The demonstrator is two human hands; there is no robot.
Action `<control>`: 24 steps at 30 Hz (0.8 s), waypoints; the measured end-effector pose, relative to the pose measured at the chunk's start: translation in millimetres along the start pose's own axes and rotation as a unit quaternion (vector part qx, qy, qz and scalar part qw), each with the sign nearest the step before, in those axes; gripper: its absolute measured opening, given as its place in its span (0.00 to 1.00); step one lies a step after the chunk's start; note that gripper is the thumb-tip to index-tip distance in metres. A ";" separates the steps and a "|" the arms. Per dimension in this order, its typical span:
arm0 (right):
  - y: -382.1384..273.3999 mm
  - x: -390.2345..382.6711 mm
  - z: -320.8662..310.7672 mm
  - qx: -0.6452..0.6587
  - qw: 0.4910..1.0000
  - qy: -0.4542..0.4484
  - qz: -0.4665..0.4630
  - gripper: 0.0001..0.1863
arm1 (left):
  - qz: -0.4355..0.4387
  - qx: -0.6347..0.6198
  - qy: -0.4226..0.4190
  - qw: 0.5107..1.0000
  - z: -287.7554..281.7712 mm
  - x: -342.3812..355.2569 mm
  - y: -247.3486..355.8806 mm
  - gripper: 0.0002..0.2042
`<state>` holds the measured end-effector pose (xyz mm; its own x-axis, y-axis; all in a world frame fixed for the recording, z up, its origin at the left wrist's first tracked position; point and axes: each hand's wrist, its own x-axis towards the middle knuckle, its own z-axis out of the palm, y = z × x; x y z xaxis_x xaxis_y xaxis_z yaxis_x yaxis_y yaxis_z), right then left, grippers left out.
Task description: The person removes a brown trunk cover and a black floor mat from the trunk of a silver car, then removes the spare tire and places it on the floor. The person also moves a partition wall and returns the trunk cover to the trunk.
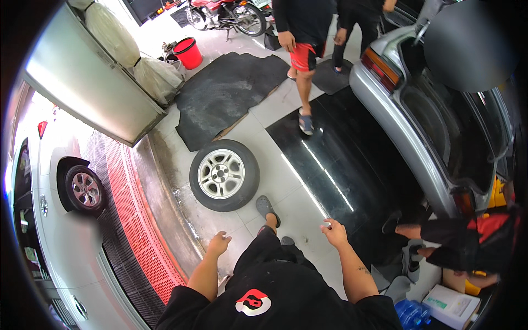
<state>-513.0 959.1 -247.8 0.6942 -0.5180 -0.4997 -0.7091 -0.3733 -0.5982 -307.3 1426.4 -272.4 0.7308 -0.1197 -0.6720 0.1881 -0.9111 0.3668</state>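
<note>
My left hand (219, 243) hangs in the air at waist height, fingers loosely bent and nothing seen in it. My right hand (334, 233) is held out on the other side, its fingers apart and without any object. Ahead of my feet a car wheel (221, 174) lies flat on the tiled floor, its silver spoked rim facing up inside a black tyre. It is nearest to my left hand, and neither hand touches it. One of my feet, in a grey clog (268, 210), is right beside the tyre.
A dark mat (231, 88) lies beyond the wheel, near a red bucket (188, 53). A silver car with its boot raised (379, 71) stands right; a white car (60, 236) stands left past a red grating (132, 209). People (304, 33) stand ahead; another is at right.
</note>
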 end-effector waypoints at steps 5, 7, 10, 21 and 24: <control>-26.8 56.3 -3.3 -0.059 0.998 -0.023 -0.008 0.27 | -0.046 -0.001 0.020 0.999 -25.6 63.9 -2.0 0.29; -26.7 72.3 -7.9 -0.095 0.994 -0.046 0.019 0.27 | -0.055 -0.010 0.039 0.998 -38.4 90.4 0.1 0.29; -31.7 105.8 -16.5 -0.131 0.987 -0.081 0.055 0.28 | -0.052 -0.031 0.052 0.997 -60.5 134.9 17.4 0.29; -151.8 267.1 -53.3 -0.038 0.990 -0.134 -0.015 0.28 | 0.034 -0.070 0.062 0.995 -118.3 284.2 208.7 0.27; -204.2 326.6 -63.8 0.023 0.987 -0.152 -0.048 0.28 | -0.014 -0.084 0.001 0.996 -135.8 303.2 258.0 0.28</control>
<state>-149.3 817.0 -248.9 0.7677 -0.2249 -0.6000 -0.6369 -0.3706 -0.6760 51.9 1208.5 -294.1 0.7257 -0.0942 -0.6815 0.3145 -0.8355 0.4505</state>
